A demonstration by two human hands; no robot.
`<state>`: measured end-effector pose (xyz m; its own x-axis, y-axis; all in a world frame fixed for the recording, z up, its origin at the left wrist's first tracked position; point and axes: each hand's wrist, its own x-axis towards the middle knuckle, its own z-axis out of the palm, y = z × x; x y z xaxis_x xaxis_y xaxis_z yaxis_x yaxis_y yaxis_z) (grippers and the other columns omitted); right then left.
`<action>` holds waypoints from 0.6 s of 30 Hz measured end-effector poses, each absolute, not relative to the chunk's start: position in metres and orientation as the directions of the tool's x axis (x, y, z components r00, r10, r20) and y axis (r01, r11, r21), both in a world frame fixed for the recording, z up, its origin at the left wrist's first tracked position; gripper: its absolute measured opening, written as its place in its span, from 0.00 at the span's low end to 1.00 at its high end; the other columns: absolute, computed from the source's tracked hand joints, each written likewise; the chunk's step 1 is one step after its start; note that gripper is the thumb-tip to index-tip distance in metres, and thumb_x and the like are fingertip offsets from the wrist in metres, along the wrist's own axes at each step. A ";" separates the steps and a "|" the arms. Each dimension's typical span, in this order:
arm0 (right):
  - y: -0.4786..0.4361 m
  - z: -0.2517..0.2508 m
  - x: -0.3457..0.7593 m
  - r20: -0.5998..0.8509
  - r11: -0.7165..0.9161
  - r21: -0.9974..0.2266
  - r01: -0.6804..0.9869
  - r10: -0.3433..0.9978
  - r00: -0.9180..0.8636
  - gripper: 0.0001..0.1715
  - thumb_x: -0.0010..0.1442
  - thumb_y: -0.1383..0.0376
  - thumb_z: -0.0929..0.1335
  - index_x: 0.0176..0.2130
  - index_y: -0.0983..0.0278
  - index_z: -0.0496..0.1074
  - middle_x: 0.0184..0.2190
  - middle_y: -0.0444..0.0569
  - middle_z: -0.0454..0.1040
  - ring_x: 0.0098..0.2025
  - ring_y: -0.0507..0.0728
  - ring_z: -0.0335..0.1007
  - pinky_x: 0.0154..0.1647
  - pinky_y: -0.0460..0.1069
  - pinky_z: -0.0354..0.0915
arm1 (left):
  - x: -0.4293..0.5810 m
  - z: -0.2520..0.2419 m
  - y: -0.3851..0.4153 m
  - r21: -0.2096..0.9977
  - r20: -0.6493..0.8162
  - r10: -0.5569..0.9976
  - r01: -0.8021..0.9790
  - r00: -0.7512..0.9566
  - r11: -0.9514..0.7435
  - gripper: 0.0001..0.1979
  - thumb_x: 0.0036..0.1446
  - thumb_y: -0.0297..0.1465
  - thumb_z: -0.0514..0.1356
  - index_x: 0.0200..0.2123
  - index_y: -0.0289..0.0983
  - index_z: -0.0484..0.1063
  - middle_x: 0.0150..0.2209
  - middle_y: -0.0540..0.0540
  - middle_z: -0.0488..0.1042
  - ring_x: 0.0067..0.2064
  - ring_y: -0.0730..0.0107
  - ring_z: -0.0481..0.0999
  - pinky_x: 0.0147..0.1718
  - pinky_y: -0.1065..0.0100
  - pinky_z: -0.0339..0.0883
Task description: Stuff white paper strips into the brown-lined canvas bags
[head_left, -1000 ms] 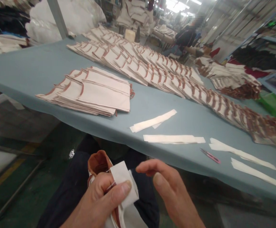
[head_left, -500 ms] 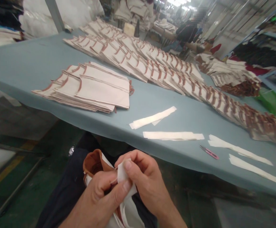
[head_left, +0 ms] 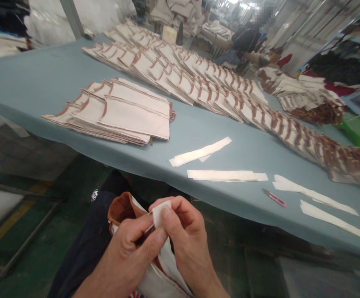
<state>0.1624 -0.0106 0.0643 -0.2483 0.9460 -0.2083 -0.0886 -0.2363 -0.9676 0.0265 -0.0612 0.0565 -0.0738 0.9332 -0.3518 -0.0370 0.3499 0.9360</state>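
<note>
On my lap lies a cream fabric piece [head_left: 151, 280] with a brown lined opening [head_left: 120, 207]. My left hand [head_left: 133, 248] is closed, pinching the edge of this piece between thumb and fingers. Close against it, my right hand [head_left: 188, 236] pinches a small white strip [head_left: 159, 213] between thumb and forefinger. The strip stands up at the fabric edge, its lower part hidden by my fingers. Exactly how strip and fabric meet I cannot tell.
The blue-covered table [head_left: 155, 161] carries a stack of cream pieces [head_left: 130, 118], long overlapping rows of similar pieces [head_left: 205, 95], several white strips [head_left: 228, 175] and pink thread snips [head_left: 274, 197]. Farther back, a person [head_left: 245, 41] is at work. A green bag [head_left: 355, 128] lies at right.
The white strip's lower end, visible below my left thumb earlier, no longer shows there. My right hand has turned slightly, and more of the cream fabric shows below my hands.
</note>
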 end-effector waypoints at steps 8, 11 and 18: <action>-0.038 -0.008 0.152 -0.330 -0.340 -0.936 -0.090 0.938 -0.103 0.38 0.64 0.30 0.73 0.30 0.59 0.67 0.19 0.38 0.65 0.21 0.50 0.57 0.22 0.45 0.57 | 0.005 -0.003 -0.097 0.855 -0.453 0.887 -0.323 -0.088 0.405 0.36 0.68 0.66 0.53 0.25 0.42 0.63 0.25 0.52 0.63 0.26 0.69 0.59 0.26 0.68 0.62; -0.055 -0.031 0.146 -0.429 -0.441 -0.896 -0.050 0.888 -0.164 0.40 0.62 0.26 0.70 0.32 0.58 0.64 0.19 0.34 0.58 0.19 0.48 0.48 0.20 0.44 0.51 | -0.005 -0.010 -0.115 0.868 -0.454 0.885 -0.277 -0.104 0.413 0.37 0.66 0.68 0.54 0.24 0.42 0.60 0.25 0.53 0.62 0.27 0.69 0.57 0.27 0.69 0.60; -0.062 -0.038 0.138 -0.449 -0.465 -0.885 -0.019 0.864 -0.226 0.37 0.62 0.30 0.71 0.32 0.58 0.65 0.19 0.33 0.56 0.20 0.48 0.48 0.21 0.45 0.51 | -0.024 -0.001 -0.145 0.893 -0.345 0.927 0.253 -0.147 0.373 0.19 0.68 0.47 0.65 0.30 0.40 0.77 0.28 0.51 0.77 0.32 0.65 0.75 0.34 0.71 0.68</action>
